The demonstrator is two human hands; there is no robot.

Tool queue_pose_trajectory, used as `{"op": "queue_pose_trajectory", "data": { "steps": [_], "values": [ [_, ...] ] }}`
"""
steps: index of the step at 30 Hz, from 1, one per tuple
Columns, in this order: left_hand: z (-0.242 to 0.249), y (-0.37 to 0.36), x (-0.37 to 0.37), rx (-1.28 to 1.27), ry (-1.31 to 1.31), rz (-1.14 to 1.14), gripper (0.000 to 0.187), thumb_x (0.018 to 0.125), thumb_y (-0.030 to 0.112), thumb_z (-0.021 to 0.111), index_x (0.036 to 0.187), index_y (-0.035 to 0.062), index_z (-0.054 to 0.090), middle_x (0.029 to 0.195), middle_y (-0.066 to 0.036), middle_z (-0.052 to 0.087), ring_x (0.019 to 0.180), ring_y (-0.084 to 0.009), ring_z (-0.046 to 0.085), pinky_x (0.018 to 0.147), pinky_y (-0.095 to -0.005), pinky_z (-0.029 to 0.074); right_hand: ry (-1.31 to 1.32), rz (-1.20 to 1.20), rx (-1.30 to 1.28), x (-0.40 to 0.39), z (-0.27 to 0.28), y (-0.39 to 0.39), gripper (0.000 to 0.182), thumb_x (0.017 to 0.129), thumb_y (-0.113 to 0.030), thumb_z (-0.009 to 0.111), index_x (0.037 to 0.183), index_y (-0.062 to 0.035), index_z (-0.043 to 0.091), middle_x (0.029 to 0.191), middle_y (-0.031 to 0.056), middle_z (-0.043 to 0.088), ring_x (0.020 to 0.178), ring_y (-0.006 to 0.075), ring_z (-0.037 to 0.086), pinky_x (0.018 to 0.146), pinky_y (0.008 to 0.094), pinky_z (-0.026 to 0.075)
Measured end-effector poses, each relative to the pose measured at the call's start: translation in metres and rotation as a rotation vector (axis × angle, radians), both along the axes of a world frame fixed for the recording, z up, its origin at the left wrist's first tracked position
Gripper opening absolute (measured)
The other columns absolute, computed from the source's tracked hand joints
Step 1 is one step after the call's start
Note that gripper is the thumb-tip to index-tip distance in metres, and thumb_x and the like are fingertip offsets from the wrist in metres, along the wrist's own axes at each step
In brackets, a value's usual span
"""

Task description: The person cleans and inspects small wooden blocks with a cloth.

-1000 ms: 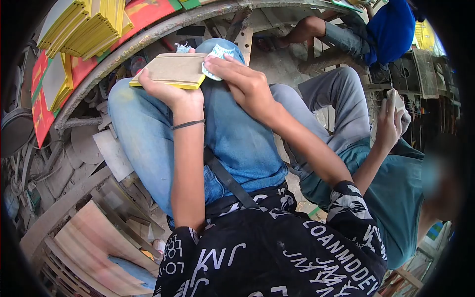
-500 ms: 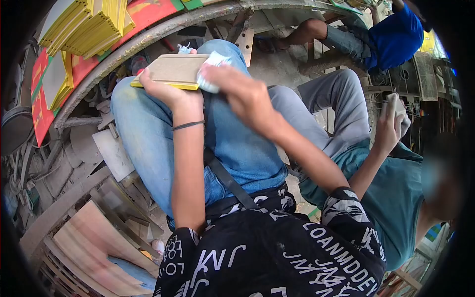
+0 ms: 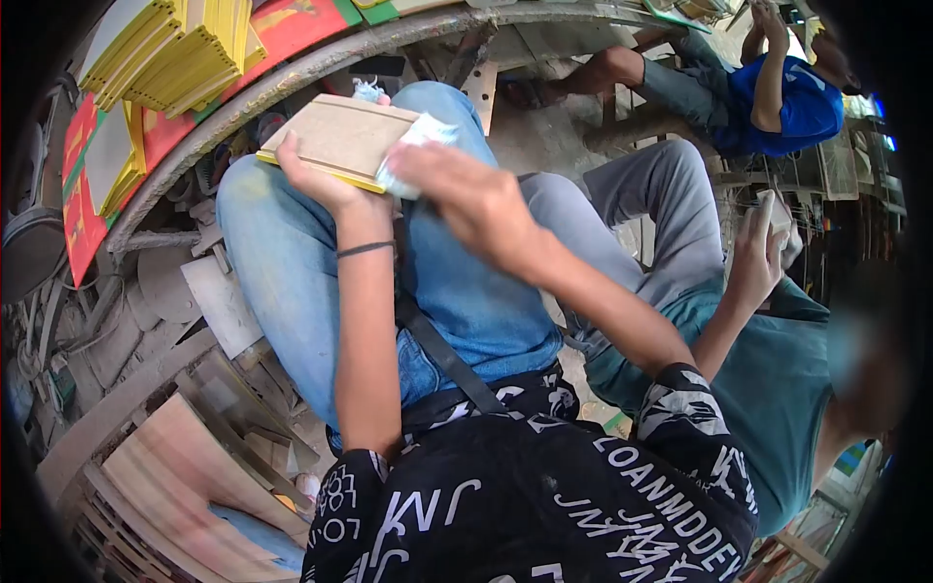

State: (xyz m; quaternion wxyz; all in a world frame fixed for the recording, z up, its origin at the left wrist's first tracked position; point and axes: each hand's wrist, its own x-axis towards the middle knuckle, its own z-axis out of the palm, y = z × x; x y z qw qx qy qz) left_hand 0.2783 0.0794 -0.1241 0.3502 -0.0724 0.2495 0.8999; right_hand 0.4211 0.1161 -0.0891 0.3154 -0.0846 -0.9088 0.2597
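At the far left we see a red-and-green painted flat surface [image 3: 292,34] along a curved grey bar [image 3: 321,66]. On it lie a large stack of thin yellow-edged boards [image 3: 180,53] and, nearer us, a smaller yellow-edged stack [image 3: 120,160].

The right hand [image 3: 466,194] is smeared by blur, its fingers covering part of the pale sheet [image 3: 428,130], whose material cannot be told, while the board [image 3: 340,136] hides most of the left hand's fingers [image 3: 290,155] and the sheet covers one end of the board. At the board's far edge, a bluish tuft [image 3: 368,90] is partly hidden and too small to identify, and the stack of yellow-edged pieces [image 3: 180,58] runs out at the top. The neighbour's grey object [image 3: 780,212] is partly covered by fingers, and the black shirt [image 3: 544,486] is cut off below.
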Motion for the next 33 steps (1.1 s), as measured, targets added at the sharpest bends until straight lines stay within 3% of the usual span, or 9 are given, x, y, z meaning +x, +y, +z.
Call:
{"op": "queue_pose_trajectory", "data": {
  "steps": [2, 5, 10, 14, 18, 22, 26, 29, 33],
  "values": [
    [-0.009, -0.002, -0.002, 0.068, 0.016, -0.127, 0.063, 0.082, 0.048, 0.038, 0.116, -0.0035, 0.049, 0.114, -0.023, 0.053, 0.098, -0.0476, 0.056, 0.088, -0.059, 0.046, -0.009, 0.064, 0.011, 0.002, 0.005, -0.002, 0.042, 0.075, 0.012, 0.052, 0.113, -0.0022, 0.063, 0.113, 0.0174, 0.064, 0.104, 0.032, 0.063, 0.1, 0.0403, 0.045],
    [-0.004, -0.001, 0.005, 0.024, 0.044, -0.015, 0.064, 0.082, 0.049, 0.038, 0.118, -0.0039, 0.048, 0.113, -0.024, 0.054, 0.099, -0.0489, 0.056, 0.088, -0.0578, 0.046, -0.055, -0.092, 0.074, 0.004, -0.024, 0.048, 0.044, 0.071, 0.014, 0.054, 0.111, -0.0021, 0.064, 0.113, 0.0181, 0.064, 0.108, 0.0318, 0.061, 0.099, 0.0396, 0.047],
    [-0.015, -0.002, -0.004, 0.141, 0.016, -0.16, 0.07, 0.081, 0.05, 0.038, 0.124, -0.0048, 0.045, 0.113, -0.028, 0.054, 0.101, -0.0491, 0.056, 0.088, -0.0571, 0.046, -0.025, 0.078, 0.025, 0.002, -0.004, 0.002, 0.045, 0.07, 0.014, 0.054, 0.111, -0.002, 0.064, 0.114, 0.0166, 0.064, 0.108, 0.0327, 0.061, 0.099, 0.0393, 0.047],
    [-0.018, -0.003, -0.004, 0.131, 0.089, -0.128, 0.071, 0.08, 0.051, 0.037, 0.125, -0.0043, 0.045, 0.116, -0.029, 0.052, 0.101, -0.0495, 0.056, 0.089, -0.0573, 0.045, -0.054, -0.087, 0.122, -0.002, -0.023, 0.045, 0.044, 0.07, 0.009, 0.051, 0.111, -0.0007, 0.064, 0.112, 0.0171, 0.064, 0.107, 0.0317, 0.061, 0.097, 0.0391, 0.048],
    [-0.03, -0.001, -0.011, 0.275, -0.008, -0.211, 0.074, 0.08, 0.051, 0.038, 0.129, -0.004, 0.042, 0.119, -0.03, 0.05, 0.106, -0.0506, 0.053, 0.092, -0.058, 0.043, -0.05, 0.101, 0.047, 0.0, -0.002, -0.01, 0.047, 0.069, 0.014, 0.054, 0.113, -0.001, 0.063, 0.114, 0.0158, 0.064, 0.108, 0.0313, 0.061, 0.1, 0.0406, 0.046],
    [-0.026, -0.005, -0.007, 0.23, 0.035, -0.182, 0.075, 0.079, 0.051, 0.04, 0.13, -0.004, 0.041, 0.121, -0.031, 0.049, 0.108, -0.0513, 0.052, 0.094, -0.0597, 0.042, -0.11, -0.139, 0.043, -0.002, -0.013, 0.041, 0.045, 0.073, 0.012, 0.051, 0.115, -0.0019, 0.062, 0.116, 0.0181, 0.062, 0.11, 0.0328, 0.06, 0.1, 0.0393, 0.045],
    [-0.033, -0.004, -0.012, 0.279, 0.031, -0.227, 0.075, 0.079, 0.051, 0.04, 0.13, -0.004, 0.041, 0.122, -0.03, 0.048, 0.108, -0.0511, 0.052, 0.094, -0.0592, 0.042, -0.092, 0.073, 0.057, 0.001, -0.003, -0.003, 0.05, 0.072, 0.014, 0.052, 0.117, -0.0031, 0.061, 0.117, 0.0196, 0.062, 0.112, 0.032, 0.059, 0.1, 0.0396, 0.045],
    [-0.025, -0.005, -0.007, 0.219, 0.015, -0.187, 0.075, 0.078, 0.051, 0.04, 0.129, -0.0047, 0.042, 0.121, -0.03, 0.049, 0.107, -0.0522, 0.051, 0.092, -0.0604, 0.042, -0.074, -0.125, 0.038, 0.002, -0.024, 0.044, 0.048, 0.07, 0.014, 0.052, 0.114, -0.0032, 0.063, 0.114, 0.0192, 0.063, 0.11, 0.0318, 0.06, 0.099, 0.0401, 0.046],
    [-0.03, -0.004, -0.009, 0.222, 0.025, -0.183, 0.076, 0.078, 0.051, 0.04, 0.13, -0.0046, 0.041, 0.123, -0.03, 0.048, 0.108, -0.0526, 0.051, 0.093, -0.0601, 0.042, -0.081, 0.075, 0.031, 0.0, -0.003, -0.006, 0.048, 0.071, 0.014, 0.051, 0.115, -0.0026, 0.063, 0.115, 0.0189, 0.062, 0.111, 0.0323, 0.059, 0.099, 0.0395, 0.046]
  ]
}}
